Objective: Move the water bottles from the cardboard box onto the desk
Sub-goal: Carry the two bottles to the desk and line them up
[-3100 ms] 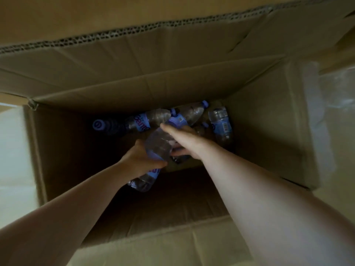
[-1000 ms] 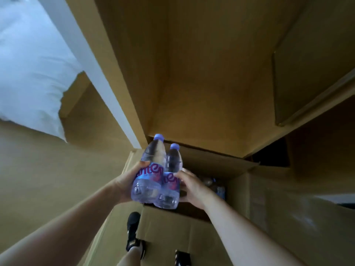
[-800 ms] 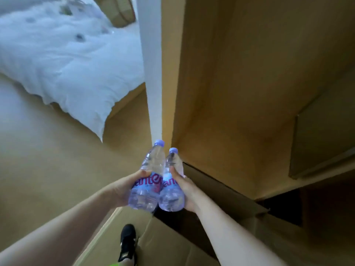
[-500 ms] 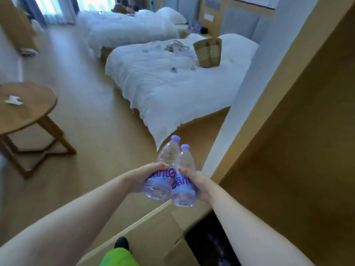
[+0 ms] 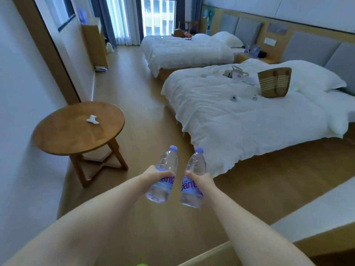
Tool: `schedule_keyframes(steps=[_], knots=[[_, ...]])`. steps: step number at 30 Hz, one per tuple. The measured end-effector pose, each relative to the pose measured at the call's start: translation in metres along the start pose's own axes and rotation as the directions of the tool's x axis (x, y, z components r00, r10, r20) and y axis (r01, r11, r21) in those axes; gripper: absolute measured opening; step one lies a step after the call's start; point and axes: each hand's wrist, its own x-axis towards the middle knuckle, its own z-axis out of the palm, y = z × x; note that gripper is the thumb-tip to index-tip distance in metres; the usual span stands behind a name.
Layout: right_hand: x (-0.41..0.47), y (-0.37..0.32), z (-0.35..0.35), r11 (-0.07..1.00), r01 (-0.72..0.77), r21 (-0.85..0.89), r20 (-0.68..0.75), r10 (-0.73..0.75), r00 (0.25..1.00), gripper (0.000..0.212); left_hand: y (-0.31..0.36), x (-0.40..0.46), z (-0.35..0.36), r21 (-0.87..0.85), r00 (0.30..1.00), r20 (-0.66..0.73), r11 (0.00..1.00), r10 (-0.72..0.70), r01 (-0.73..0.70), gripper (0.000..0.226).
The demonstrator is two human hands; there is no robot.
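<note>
Two water bottles, left bottle (image 5: 163, 179) and right bottle (image 5: 193, 182), are now riding clear of the box, each hand's grip wrapping one: left hand (image 5: 153, 174), right hand (image 5: 201, 179), swinging toward the round desk (image 5: 76, 129)

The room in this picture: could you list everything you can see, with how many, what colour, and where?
water bottles: 2, clear with purple caps, one per hand, apart
round table: 1, brown wood, left by the wall
crumpled paper: 1, white, on the table
beds: 2, white, right side
woven bag: 1, tan striped, on the near bed
curtains: dark, by the far window
left hand: grips one bottle
right hand: grips the other
</note>
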Motion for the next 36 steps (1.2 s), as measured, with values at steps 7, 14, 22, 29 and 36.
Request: schedule_keyframes(steps=[7,14,22,29,36], knots=[[0.068,-0.067,0.085,0.99,0.049,-0.128,-0.09,-0.061,0.994,0.064,0.034,0.078,-0.077,-0.006,0.968,-0.245,0.999,-0.047,0.047,0.059],[0.166,-0.127,0.13,0.916,0.123,-0.382,-0.05,-0.153,0.987,0.061,0.062,0.17,-0.124,0.039,0.9,-0.428,0.993,-0.085,0.112,0.071],[0.312,-0.241,0.168,0.804,0.264,-0.533,0.027,-0.296,0.955,0.063,0.153,0.287,-0.174,0.076,0.76,-0.644,0.981,-0.087,0.176,0.066],[0.408,-0.335,0.203,0.699,0.368,-0.613,0.072,-0.414,0.907,0.059,0.229,0.366,-0.219,-0.023,0.718,-0.688,0.991,-0.111,0.131,0.061],[0.523,-0.404,0.268,0.692,0.337,-0.638,0.047,-0.402,0.915,0.068,0.289,0.481,-0.29,0.066,0.694,-0.714,0.978,-0.092,0.198,0.06]])
